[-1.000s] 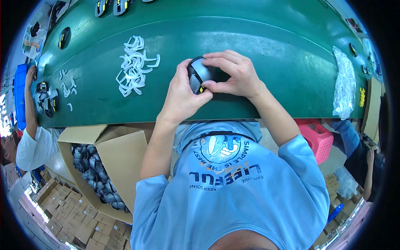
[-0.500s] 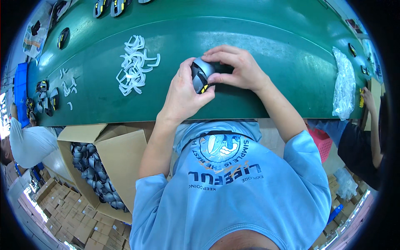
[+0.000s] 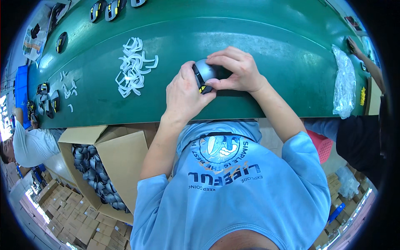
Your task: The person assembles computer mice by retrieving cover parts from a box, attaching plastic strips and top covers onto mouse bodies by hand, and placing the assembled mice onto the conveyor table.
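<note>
Between both hands, over the near part of the green table, I hold a computer mouse with a grey rounded cover, black sides and yellow accents. Its left side is gripped by my left hand, whose fingers hide part of it. From the other side my right hand pinches the grey cover, fingers on its far end and thumb nearer me. To the left of my hands lies a heap of white curved strips.
Below the table edge at left, an open carton holds many grey shells. More mice sit at the far left, with loose parts at the left edge. A clear plastic bag lies right. Co-workers sit on both sides.
The mouse has turned slightly in my hands, so more of its grey cover shows and less of its yellow part. At right, a co-worker's hand has moved from a yellow piece to a dark mouse.
</note>
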Available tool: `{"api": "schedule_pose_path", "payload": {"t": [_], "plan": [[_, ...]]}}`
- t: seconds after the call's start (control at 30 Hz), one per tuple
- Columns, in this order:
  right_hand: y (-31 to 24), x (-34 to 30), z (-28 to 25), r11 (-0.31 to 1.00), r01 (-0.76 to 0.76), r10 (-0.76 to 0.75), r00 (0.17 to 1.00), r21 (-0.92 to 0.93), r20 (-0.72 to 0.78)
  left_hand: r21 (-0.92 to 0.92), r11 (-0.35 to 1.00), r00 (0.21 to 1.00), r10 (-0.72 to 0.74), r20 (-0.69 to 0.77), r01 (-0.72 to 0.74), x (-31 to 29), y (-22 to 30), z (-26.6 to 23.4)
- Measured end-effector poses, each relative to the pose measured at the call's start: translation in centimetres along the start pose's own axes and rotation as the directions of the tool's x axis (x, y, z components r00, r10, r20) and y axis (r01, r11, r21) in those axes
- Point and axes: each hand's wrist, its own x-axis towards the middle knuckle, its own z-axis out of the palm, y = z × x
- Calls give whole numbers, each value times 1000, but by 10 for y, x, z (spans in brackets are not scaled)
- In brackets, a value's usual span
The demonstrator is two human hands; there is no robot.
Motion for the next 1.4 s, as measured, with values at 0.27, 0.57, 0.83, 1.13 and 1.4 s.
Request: {"api": "schedule_pose_path", "payload": {"t": [0.27,0.57,0.83,1.13,1.4], "plan": [[5,1,-13,982,-164,136,958,91,252,14,989,986,149,-74,-148,-1,-5,0],[-5,4,-7,947,-210,151,958,241,244,-7,975,974,224,-38,-224,5,-9,-8],[0,-31,17,770,-416,563,800,484,-209,-63,876,860,453,-233,-478,7,1,-8],[12,-13,36,530,-391,559,828,753,37,56,895,882,445,-159,-442,-15,5,14],[15,-16,44,272,-312,670,740,910,53,56,924,880,379,-286,-379,-20,20,38]]}}
